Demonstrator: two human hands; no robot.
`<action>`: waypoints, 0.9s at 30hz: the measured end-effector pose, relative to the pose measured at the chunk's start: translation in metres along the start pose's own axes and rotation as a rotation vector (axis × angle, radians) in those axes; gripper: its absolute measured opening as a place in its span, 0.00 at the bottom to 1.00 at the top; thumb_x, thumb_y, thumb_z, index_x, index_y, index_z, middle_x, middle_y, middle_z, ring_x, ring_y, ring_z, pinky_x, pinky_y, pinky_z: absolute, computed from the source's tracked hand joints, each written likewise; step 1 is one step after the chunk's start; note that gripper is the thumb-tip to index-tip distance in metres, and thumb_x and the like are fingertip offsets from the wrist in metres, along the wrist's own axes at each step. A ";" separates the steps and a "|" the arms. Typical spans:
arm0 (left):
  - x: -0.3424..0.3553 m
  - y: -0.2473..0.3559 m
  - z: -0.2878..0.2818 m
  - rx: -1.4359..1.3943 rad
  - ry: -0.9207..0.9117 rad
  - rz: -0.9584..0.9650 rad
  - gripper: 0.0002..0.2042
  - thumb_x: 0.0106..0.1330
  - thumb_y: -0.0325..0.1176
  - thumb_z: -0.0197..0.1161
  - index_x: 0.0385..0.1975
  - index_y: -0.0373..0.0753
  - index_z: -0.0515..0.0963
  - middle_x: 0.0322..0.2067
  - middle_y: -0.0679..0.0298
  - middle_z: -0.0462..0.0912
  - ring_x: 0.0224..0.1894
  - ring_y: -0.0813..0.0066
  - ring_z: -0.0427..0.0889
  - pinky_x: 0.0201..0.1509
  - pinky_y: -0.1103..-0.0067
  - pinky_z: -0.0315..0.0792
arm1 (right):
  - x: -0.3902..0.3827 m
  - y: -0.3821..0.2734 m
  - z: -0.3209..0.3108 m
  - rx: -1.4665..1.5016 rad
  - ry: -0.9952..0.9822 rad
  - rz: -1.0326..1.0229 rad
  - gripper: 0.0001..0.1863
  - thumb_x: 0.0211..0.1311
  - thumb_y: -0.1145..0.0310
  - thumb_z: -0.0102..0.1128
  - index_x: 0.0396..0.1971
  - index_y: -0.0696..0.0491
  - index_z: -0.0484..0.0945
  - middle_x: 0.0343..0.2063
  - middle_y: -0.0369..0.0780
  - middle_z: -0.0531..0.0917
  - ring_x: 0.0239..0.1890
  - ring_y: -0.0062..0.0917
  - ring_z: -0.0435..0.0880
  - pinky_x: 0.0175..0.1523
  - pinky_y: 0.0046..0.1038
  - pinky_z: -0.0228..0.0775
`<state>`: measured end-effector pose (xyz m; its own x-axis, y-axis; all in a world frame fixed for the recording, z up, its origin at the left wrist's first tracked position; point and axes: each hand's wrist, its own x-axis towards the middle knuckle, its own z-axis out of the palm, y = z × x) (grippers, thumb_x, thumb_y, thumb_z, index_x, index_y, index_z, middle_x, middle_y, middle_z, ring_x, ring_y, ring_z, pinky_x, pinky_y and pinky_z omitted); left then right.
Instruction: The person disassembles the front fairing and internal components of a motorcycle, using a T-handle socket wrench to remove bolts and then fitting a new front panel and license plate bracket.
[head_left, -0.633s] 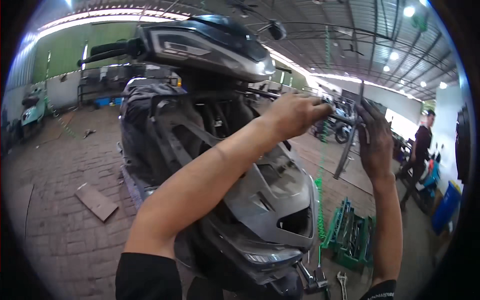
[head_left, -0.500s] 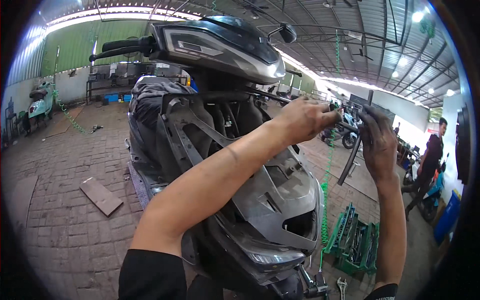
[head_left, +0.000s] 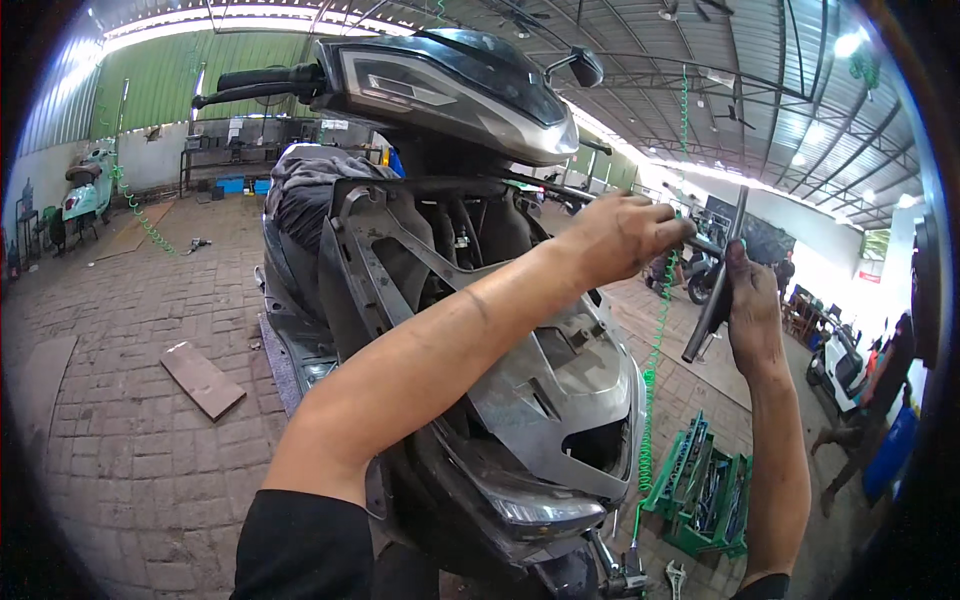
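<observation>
A long T-handle wrench [head_left: 735, 215] runs from under the headlight of the partly stripped scooter [head_left: 540, 400] out to the right. My left hand [head_left: 625, 232] wraps round its shaft close to the crossbar. At the crossbar is my right hand [head_left: 752, 310], thumb raised beside the bar and fingers curled behind its lower half. Where the shaft's far end meets the scooter is hidden under the front cowl. The scooter's front panel is off, showing the dark inner frame and a dusty grey plastic piece.
A green toolbox [head_left: 700, 490] full of tools stands open on the brick floor, with an adjustable wrench [head_left: 677, 577] nearby. A green coiled air hose [head_left: 652, 400] hangs beside the scooter. A flat board [head_left: 202, 381] lies left. A person [head_left: 885, 385] walks at far right.
My right hand has dropped slightly, its fingers passing from the front of the crossbar to behind it. My left hand stays on the shaft. The person at right has come nearer the rim.
</observation>
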<state>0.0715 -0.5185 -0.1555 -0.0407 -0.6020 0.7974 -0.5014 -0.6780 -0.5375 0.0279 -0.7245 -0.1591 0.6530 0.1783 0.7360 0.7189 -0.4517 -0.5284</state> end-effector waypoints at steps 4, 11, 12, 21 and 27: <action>-0.005 0.002 0.003 0.039 -0.016 0.031 0.11 0.59 0.34 0.54 0.42 0.50 0.71 0.32 0.67 0.76 0.35 0.68 0.79 0.40 0.72 0.72 | -0.001 0.020 -0.004 -0.444 0.354 -0.515 0.18 0.64 0.59 0.49 0.46 0.57 0.72 0.33 0.46 0.77 0.37 0.33 0.78 0.43 0.32 0.70; 0.000 0.002 -0.002 -0.025 -0.022 0.017 0.13 0.58 0.36 0.56 0.44 0.46 0.71 0.32 0.66 0.76 0.38 0.68 0.79 0.43 0.72 0.71 | 0.001 0.020 -0.013 -0.658 0.252 -0.687 0.12 0.52 0.74 0.58 0.39 0.54 0.76 0.30 0.44 0.80 0.32 0.37 0.78 0.37 0.36 0.69; -0.001 0.001 -0.004 -0.028 0.037 0.041 0.14 0.58 0.36 0.56 0.44 0.44 0.70 0.33 0.64 0.75 0.38 0.66 0.78 0.43 0.72 0.72 | 0.003 0.017 -0.001 -0.489 0.228 -0.506 0.09 0.58 0.66 0.56 0.33 0.55 0.76 0.19 0.43 0.77 0.20 0.38 0.75 0.28 0.33 0.68; 0.000 0.003 -0.010 0.003 -0.013 0.037 0.12 0.59 0.32 0.53 0.44 0.44 0.70 0.36 0.61 0.74 0.40 0.64 0.78 0.43 0.72 0.71 | -0.009 0.020 -0.004 -0.608 0.328 -0.678 0.12 0.56 0.71 0.54 0.40 0.59 0.72 0.41 0.49 0.76 0.42 0.44 0.75 0.49 0.37 0.65; 0.000 0.004 -0.007 -0.032 -0.015 0.036 0.13 0.59 0.34 0.54 0.44 0.46 0.71 0.35 0.61 0.73 0.41 0.63 0.77 0.45 0.70 0.70 | -0.003 0.015 -0.003 -0.548 0.280 -0.496 0.08 0.62 0.68 0.50 0.32 0.57 0.72 0.23 0.43 0.77 0.24 0.37 0.76 0.31 0.33 0.69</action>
<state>0.0633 -0.5187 -0.1556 -0.0462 -0.6326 0.7731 -0.5269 -0.6421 -0.5569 0.0360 -0.7344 -0.1685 0.1502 0.2777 0.9489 0.6434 -0.7562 0.1194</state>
